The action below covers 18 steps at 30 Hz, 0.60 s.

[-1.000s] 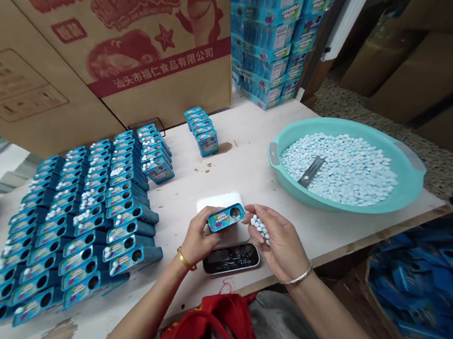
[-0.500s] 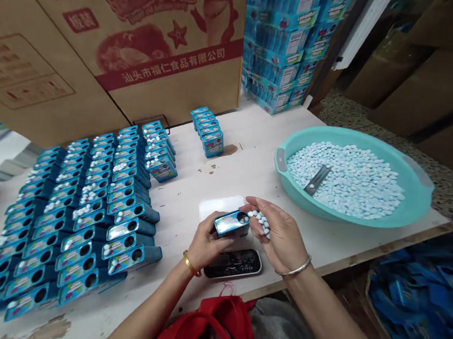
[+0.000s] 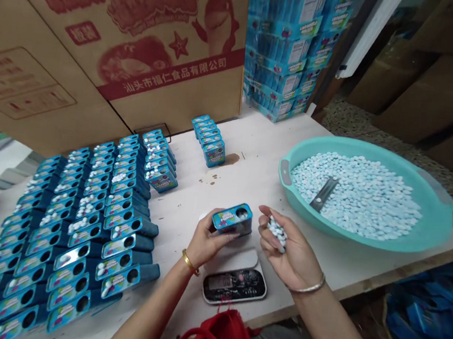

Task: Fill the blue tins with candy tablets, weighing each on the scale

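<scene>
My left hand (image 3: pixel 207 238) grips a small blue candy tin (image 3: pixel 227 219) by its side; the round hole in its lid faces up. To the right of it, apart from the tin, my right hand (image 3: pixel 289 249) is cupped round several pale blue and white candies (image 3: pixel 276 232). Beneath the tin lies a digital scale (image 3: pixel 234 285) with a black panel and a pale plate. A turquoise basin (image 3: pixel 345 233) of the same candies (image 3: pixel 369 195) stands at the right, with a metal scoop (image 3: pixel 324 195) resting on them.
Rows of blue tins (image 3: pixel 82 230), some with candies on their lids, fill the table's left side. A short row of tins (image 3: pixel 213 152) stands at the back. Behind are a large cardboard box (image 3: pixel 158 87) and wrapped stacks of tins (image 3: pixel 291 52). Blue tins (image 3: pixel 430 315) lie in a box below right.
My right hand has drawn away from the tin's hole to the right, still holding candies. The tin is raised slightly, and more of the scale shows.
</scene>
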Available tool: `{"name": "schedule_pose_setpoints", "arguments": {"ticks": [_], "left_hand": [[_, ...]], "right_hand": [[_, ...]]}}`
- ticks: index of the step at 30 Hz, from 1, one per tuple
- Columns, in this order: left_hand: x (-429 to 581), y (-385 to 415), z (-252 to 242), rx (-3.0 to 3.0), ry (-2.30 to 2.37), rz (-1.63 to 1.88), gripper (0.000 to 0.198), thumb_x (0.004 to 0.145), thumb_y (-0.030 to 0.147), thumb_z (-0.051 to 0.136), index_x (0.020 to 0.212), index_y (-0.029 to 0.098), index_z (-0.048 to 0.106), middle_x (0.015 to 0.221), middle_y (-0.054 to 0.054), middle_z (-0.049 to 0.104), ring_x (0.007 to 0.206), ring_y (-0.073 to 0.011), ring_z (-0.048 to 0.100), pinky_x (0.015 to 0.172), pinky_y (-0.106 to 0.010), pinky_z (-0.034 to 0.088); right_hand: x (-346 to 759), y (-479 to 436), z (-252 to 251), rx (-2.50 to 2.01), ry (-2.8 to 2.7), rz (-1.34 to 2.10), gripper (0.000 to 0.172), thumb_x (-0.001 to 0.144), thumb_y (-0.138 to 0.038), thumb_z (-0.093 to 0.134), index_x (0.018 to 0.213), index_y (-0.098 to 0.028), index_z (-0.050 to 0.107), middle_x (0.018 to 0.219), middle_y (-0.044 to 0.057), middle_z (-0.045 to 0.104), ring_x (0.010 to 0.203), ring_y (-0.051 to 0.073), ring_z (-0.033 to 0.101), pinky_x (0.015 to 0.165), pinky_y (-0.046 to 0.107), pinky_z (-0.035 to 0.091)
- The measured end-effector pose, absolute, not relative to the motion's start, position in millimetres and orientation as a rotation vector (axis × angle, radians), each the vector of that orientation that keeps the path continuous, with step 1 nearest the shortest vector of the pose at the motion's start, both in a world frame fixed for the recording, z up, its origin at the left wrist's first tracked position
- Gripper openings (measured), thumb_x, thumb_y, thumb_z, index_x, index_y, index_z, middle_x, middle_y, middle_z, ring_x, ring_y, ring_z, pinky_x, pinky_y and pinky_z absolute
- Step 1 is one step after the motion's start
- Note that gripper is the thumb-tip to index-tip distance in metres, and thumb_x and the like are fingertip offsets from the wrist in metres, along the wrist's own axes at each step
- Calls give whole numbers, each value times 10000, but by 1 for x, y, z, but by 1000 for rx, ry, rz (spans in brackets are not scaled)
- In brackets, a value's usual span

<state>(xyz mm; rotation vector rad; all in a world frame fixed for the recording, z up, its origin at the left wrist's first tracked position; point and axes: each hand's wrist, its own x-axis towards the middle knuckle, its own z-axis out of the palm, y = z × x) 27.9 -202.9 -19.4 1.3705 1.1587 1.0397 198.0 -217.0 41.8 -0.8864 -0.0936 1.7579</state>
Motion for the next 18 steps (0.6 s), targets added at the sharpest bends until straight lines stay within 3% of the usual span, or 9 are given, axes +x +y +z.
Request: {"name": "schedule_pose_setpoints", "arguments": {"ticks": [5,9,12,18], "left_hand": [[13,-112,-27,1622,1370,1347,464,662,261,715,1057,208,477,982,-18,573,890,-164,569,812,-309,473],[11,-50,-47,1831,1712,1240,441,645,259,724,1032,206,519,893,-26,573,870,-197,552,774,-335,459],[10,-28,-59,1884,1730,1213,456,627,264,740,1023,192,527,937,-42,541,870,-194,551,754,-322,466],[-3,-19,-62,1945,1836,1263,561,637,277,739,1106,157,456,1088,-101,453,1046,-236,481,903,-394,414]], "right_hand": [[199,-219,21,-926,69,1788,152,705,-225,650,838,-152,660,648,-28,568,394,4,298,330,127,272],[195,-223,4,-984,126,1822,188,691,-226,674,863,-149,663,652,-31,564,396,8,308,327,135,292],[195,-225,-4,-1004,139,1829,195,679,-234,687,858,-161,667,655,-33,560,399,9,300,322,134,289],[199,-228,-14,-995,168,1856,134,729,-221,643,844,-162,675,654,-25,564,409,17,301,327,133,324]]}}
